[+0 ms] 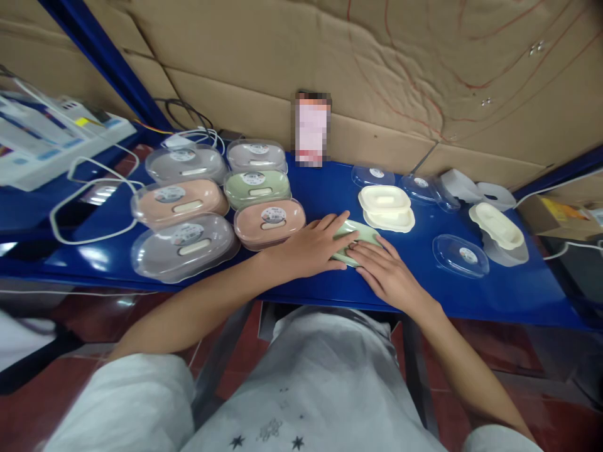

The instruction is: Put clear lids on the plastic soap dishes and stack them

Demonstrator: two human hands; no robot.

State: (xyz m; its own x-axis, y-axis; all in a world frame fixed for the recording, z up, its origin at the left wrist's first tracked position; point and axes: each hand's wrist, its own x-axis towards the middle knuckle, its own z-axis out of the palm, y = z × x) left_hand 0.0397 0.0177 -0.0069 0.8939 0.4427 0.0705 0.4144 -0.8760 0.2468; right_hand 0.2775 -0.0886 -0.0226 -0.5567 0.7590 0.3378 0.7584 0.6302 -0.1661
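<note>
On the table point(330, 188), left hand point(316, 250) and right hand point(389, 275) touch a green container point(368, 233).

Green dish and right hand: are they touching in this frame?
Touching: the head view shows the right hand with its fingers laid across the top of the green dish.

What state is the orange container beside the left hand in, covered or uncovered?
Covered: a clear lid bearing a label sits over the orange container beside the left hand.
</note>
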